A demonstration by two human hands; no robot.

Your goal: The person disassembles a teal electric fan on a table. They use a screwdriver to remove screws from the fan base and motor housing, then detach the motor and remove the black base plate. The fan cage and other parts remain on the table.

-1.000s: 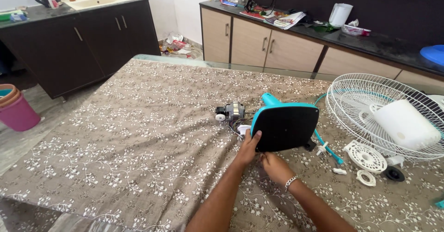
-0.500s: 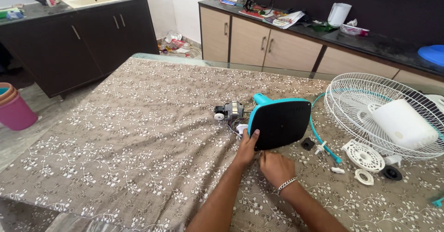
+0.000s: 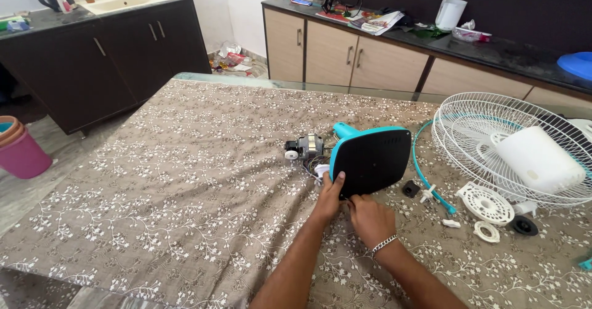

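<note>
A teal and black fan base (image 3: 372, 159) stands tilted on its edge in the middle of the table, its black underside facing me. My left hand (image 3: 328, 195) grips its lower left edge, thumb on the black face. My right hand (image 3: 369, 218), with a bracelet on the wrist, has its fingers curled against the base's bottom edge. A small grey fan motor (image 3: 305, 147) with wires lies just left of the base.
A brown floral cloth (image 3: 185, 173) covers the table. A white fan grille (image 3: 493, 136) with a white housing (image 3: 538, 159) lies at right, beside a teal ring (image 3: 425, 179), white round parts (image 3: 486, 203) and black caps (image 3: 523, 225). Cabinets stand behind; a pink bucket (image 3: 23, 155) is left.
The fan base has shifted slightly left and nearer the motor. My right hand has moved up against its bottom edge. My left hand keeps its grip.
</note>
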